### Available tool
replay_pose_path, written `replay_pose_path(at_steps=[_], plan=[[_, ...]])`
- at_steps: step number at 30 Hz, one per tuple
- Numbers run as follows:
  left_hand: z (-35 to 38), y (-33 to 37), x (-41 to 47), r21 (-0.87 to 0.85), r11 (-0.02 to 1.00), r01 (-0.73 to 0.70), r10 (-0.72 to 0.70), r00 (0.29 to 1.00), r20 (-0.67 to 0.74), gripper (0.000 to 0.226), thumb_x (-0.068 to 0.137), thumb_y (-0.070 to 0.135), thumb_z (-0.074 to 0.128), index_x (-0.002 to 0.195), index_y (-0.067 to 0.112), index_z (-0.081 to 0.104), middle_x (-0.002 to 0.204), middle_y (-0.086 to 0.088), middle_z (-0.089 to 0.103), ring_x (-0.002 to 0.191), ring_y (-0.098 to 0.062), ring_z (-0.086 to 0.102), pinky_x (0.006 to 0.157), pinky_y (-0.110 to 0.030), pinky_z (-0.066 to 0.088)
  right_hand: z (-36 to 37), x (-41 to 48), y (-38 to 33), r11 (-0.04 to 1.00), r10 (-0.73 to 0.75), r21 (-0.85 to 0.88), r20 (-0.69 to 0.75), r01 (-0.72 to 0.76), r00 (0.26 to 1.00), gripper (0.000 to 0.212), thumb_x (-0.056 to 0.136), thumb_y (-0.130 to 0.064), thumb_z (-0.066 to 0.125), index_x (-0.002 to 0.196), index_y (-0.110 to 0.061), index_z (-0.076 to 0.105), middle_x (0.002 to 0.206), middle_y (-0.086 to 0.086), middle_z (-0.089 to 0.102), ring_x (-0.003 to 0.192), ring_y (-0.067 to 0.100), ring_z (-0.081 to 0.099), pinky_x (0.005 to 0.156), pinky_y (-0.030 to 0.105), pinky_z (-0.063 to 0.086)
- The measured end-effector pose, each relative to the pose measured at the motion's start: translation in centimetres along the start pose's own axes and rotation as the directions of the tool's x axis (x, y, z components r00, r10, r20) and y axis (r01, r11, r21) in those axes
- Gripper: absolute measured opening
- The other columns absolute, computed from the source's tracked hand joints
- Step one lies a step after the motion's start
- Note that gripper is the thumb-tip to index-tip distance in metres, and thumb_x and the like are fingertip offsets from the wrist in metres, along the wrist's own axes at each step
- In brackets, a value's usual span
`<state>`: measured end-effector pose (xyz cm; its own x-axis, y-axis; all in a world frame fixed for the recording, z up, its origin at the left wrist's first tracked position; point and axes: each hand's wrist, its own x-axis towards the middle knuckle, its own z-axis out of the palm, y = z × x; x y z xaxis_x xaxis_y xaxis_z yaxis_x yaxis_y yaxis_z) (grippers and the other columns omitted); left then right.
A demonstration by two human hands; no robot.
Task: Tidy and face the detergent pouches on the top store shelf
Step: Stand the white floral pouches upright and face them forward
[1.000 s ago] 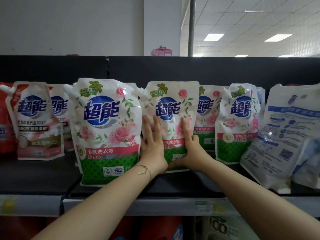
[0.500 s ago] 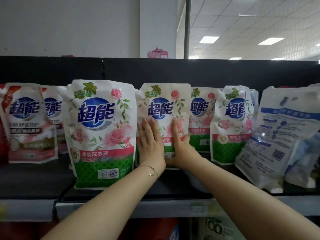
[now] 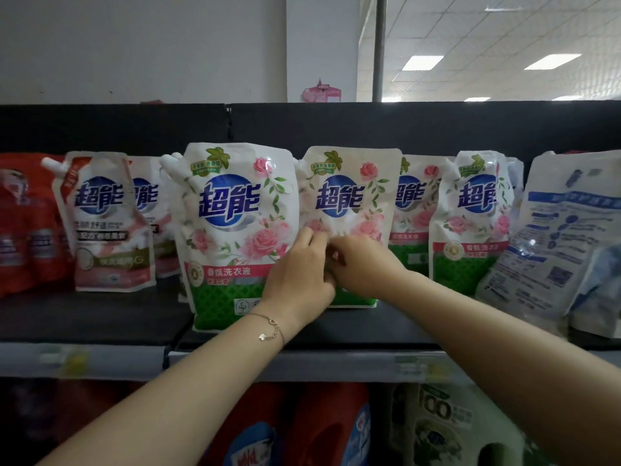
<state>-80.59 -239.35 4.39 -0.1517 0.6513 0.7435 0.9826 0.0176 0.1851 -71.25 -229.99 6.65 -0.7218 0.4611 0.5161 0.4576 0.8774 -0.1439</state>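
Presently, from the left: a pink pouch [image 3: 104, 227] stands upright, then a large rose pouch [image 3: 232, 230] stands forward near the shelf lip [image 3: 319, 366]. The left hand [image 3: 297, 280] and right hand [image 3: 364, 269] meet, touching, on the lower front of the middle rose pouch [image 3: 349, 196], with fingers curled and pinching its crumpled film. That pouch stands with its long axis vertical, directly ahead of both hands and set back from its larger neighbour. Bare shelf lies in front, so drawing it forward looks feasible. Rightward, another rose pouch [image 3: 470, 227] faces front. The white-blue pouch [image 3: 554, 257] leans, back label outward.
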Motion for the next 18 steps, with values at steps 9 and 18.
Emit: replay_pose_path(at_steps=[9,18], plan=[[-5.2,-10.1,-4.4,0.125,0.985,0.116,-0.053,0.903,-0.426,0.025,0.083,0.014,0.064,0.1,0.005,0.048,0.095,-0.003,0.04,0.077,-0.014,0.041,0.056,-0.019,0.031,3.7,1.1,-4.6,0.675,0.146,0.71,0.139,-0.201,0.98,0.017,0.096,-0.03,0.054,0.099,-0.014,0.054,0.09,0.005,0.066,0.064,0.02,0.069,0.056,0.029,0.057],[-4.6,-14.0,-3.5,-0.676,0.558,0.482,-0.702,0.708,-0.075,0.049,0.093,0.044,0.052,0.129,0.012,0.045,0.127,-0.001,0.055,0.114,-0.02,0.052,0.095,-0.036,0.041,4.5,0.7,-4.9,0.527,0.242,0.828,0.067,-0.189,0.968,0.016,0.1,-0.022,0.049,0.086,-0.019,0.055,0.081,0.008,0.068,0.057,0.019,0.066,0.049,0.019,0.05]])
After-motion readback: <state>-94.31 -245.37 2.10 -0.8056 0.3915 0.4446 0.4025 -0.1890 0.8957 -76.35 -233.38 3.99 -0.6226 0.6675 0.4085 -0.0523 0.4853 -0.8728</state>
